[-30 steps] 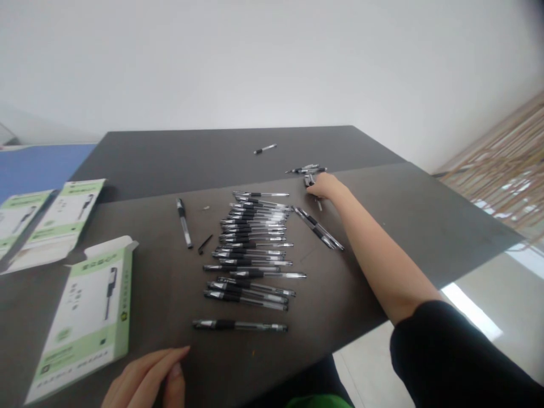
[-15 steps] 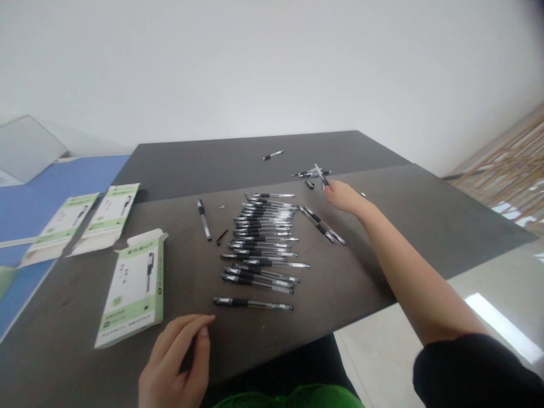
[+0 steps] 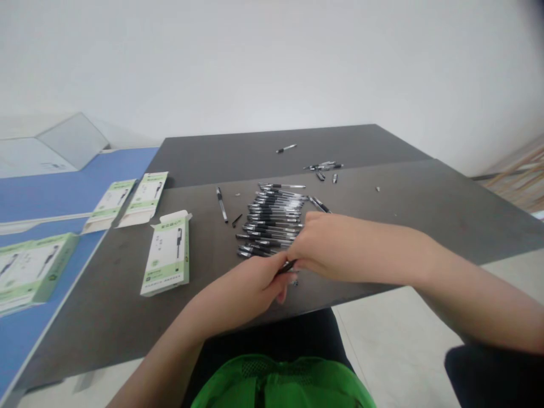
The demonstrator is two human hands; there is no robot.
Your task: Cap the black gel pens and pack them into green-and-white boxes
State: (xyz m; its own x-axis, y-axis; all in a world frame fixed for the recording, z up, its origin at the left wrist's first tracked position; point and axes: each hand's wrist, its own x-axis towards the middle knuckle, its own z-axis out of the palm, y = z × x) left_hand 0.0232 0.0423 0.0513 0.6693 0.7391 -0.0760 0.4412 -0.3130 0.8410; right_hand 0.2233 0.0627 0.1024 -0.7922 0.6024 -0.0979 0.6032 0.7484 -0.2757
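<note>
Close to the table's near edge, my left hand (image 3: 250, 286) and my right hand (image 3: 325, 243) meet, both closed on one pen (image 3: 286, 267). Only a short dark part of that pen shows between the fingers; the rest is hidden. Just beyond the hands lies a stacked row of black-and-clear gel pens (image 3: 274, 218), its near end partly covered by them. Two loose pens (image 3: 318, 204) rest right of the row, half behind my right hand. Left of the row are a single pen (image 3: 221, 205) and a small black piece (image 3: 237, 220), perhaps a cap clip.
An open white-and-green pen box (image 3: 166, 255) stands on the dark table (image 3: 204, 164), with two flatter boxes (image 3: 144, 198) (image 3: 108, 207) behind it. More boxes (image 3: 38, 272) lie on the blue surface at left. Farther back are a small pen pile (image 3: 323, 166), caps (image 3: 335, 178) and one pen (image 3: 286, 148).
My right hand has come back from the far pile with a pen to meet my left hand, which has moved right and closed on it. The view has shifted slightly.
</note>
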